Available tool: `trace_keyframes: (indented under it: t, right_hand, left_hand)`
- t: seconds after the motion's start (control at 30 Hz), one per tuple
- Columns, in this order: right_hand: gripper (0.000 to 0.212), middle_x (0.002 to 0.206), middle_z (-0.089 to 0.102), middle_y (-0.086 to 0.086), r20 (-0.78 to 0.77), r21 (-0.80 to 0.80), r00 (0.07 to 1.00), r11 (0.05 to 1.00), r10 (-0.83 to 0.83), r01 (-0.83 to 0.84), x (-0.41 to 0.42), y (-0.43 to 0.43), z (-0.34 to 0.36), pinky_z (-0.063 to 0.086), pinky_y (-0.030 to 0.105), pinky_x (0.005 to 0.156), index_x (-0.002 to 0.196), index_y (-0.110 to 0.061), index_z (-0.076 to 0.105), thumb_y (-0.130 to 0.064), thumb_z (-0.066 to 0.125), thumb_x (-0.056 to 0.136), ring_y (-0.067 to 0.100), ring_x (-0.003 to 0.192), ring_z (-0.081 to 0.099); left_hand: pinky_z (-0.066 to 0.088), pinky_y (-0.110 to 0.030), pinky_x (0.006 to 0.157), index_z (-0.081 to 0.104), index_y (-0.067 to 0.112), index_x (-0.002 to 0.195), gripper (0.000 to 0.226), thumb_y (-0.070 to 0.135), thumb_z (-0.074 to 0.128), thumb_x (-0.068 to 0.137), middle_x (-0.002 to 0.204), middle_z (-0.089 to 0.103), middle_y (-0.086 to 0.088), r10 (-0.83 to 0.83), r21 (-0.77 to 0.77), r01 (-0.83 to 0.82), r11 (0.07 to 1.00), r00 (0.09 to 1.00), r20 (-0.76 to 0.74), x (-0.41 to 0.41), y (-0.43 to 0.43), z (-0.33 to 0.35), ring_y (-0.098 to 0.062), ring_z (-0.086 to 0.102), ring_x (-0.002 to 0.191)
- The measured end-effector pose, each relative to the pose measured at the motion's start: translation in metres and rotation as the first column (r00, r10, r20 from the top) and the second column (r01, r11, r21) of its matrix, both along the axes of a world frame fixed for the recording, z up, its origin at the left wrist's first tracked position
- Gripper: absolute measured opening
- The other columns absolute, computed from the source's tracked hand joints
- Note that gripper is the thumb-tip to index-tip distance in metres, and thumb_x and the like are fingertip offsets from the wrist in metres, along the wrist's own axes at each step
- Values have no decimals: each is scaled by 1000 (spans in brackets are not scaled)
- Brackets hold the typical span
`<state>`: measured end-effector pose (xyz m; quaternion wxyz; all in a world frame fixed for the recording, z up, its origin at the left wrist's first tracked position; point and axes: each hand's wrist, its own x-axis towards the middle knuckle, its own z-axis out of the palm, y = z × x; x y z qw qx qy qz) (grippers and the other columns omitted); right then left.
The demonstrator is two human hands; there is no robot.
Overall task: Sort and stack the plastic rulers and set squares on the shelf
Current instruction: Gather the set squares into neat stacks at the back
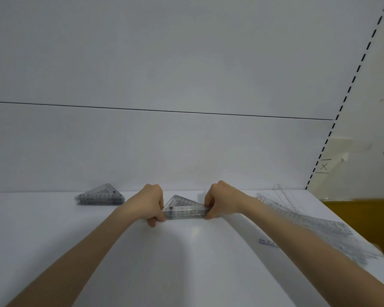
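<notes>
Clear plastic set-square stack (183, 208) sits mid-shelf (186, 251), left hand (150, 203) and right hand (222, 199) gripping its two ends with curled fingers. Second set-square stack (101, 196) far left; loose rulers (308, 220) right.

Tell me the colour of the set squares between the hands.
Transparent triangular plastic set squares: colourless, with dark printed scale marks; head view shows it best.
</notes>
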<state>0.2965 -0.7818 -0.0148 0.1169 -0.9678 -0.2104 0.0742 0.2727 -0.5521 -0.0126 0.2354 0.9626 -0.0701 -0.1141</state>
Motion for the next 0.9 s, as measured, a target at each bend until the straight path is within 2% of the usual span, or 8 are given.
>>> trace_keyframes:
  t: [0.13, 0.3, 0.5, 0.67, 0.8, 0.9]
  right_hand:
    - [15, 62, 67, 3, 3, -15, 1000, 1000, 9, -9, 0, 1, 1, 37, 20, 51, 71, -10, 72, -24, 73, 66, 1, 55, 46]
    - [14, 59, 67, 7, 18, -15, 1000, 1000, 20, -20, 0, 2, -2, 39, 23, 53, 66, -8, 69, -21, 71, 63, 11, 52, 47]
    - [15, 55, 63, 6, 19, -19, 1000, 1000, 17, -17, 0, 2, -4, 40, 25, 54, 65, -7, 66, -22, 70, 61, 13, 54, 47]
    - [18, 70, 70, 4, -28, -34, 1000, 999, 8, -9, -2, -6, 4, 44, 23, 57, 75, -14, 71, -28, 76, 65, 11, 66, 58]
    - [11, 66, 70, 4, -23, -27, 1000, 1000, 1, -2, -2, -14, 3, 43, 23, 57, 73, -13, 73, -22, 74, 67, -7, 59, 52]
    - [10, 60, 68, 5, -6, -29, 1000, 999, 17, -17, -3, -14, 2, 43, 24, 57, 67, -10, 73, -19, 70, 67, -7, 56, 48]
  left_hand:
    - [50, -18, 57, 61, -1, 64, 14, 2, 73, 71, 64, 69, -19, 0, 14, 0, 1000, 1000, -9, -1, 0, 2, -17, 69, 52]
    - [46, -15, 49, 52, 5, 54, 26, 0, 71, 71, 58, 66, -15, 9, 8, -9, 1000, 1000, -6, -3, -2, 2, -16, 67, 48]
    - [51, -18, 54, 64, -4, 69, 11, 1, 73, 72, 70, 71, -21, 23, -16, -24, 1000, 1000, -20, -3, -1, 3, -18, 69, 53]
    - [53, -21, 57, 64, -3, 65, 11, -1, 73, 69, 64, 68, -17, 39, -41, -40, 998, 999, -30, -4, 4, 3, -20, 70, 54]
    - [49, -18, 49, 70, -8, 73, 9, -2, 75, 71, 59, 67, -14, 43, -53, -44, 998, 999, -25, -7, 7, 3, -19, 67, 48]
    - [50, -19, 50, 69, -4, 69, 7, -3, 75, 72, 58, 67, -15, 30, -49, -31, 998, 999, -21, -7, 7, 4, -20, 67, 48]
